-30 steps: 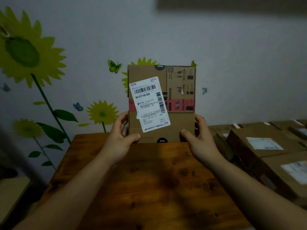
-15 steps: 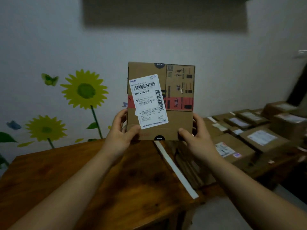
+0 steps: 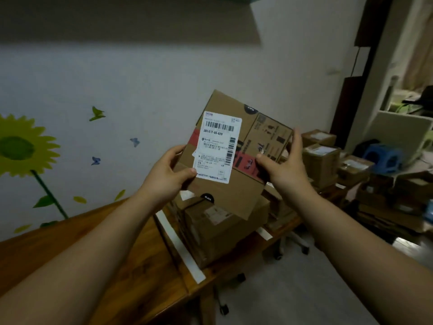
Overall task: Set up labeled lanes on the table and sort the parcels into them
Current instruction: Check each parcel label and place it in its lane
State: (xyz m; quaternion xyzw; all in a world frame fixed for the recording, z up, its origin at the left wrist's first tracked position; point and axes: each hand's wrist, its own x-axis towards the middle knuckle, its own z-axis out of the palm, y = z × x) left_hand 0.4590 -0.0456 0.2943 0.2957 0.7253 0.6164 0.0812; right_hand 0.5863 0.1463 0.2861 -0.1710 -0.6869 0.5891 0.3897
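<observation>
Well, the person is holding one brown parcel (image 3: 225, 198) up in the air with both hands, out in front of the wall (image 3: 117, 90). The parcel is tilted, with its top leaning to the right. The left hand (image 3: 167, 172) grips the left edge, with its thumb pressed on the front, right at the bottom corner of the white label (image 3: 216, 146). The right hand (image 3: 284, 167) grips the right side, with its thumb on the front by the red band (image 3: 246, 164) and its fingers round the back. The label has a bar code and the numbers 381-E17-05-829. A small black sticker (image 3: 207, 197) sits at the low edge of the parcel.

Below the parcel is a wooden table (image 3: 131, 266). A white strip of tape (image 3: 180, 248) runs across the table top to its front edge. Just to the right of the strip, a stack of brown boxes (image 3: 218, 231) sits on the table. More brown parcels (image 3: 321, 160) with white labels lie farther to the right. A blue stool (image 3: 382, 158) stands past them. On the wall to the left is a big yellow sunflower sticker (image 3: 21, 148), with little butterflies (image 3: 96, 113) near it.
</observation>
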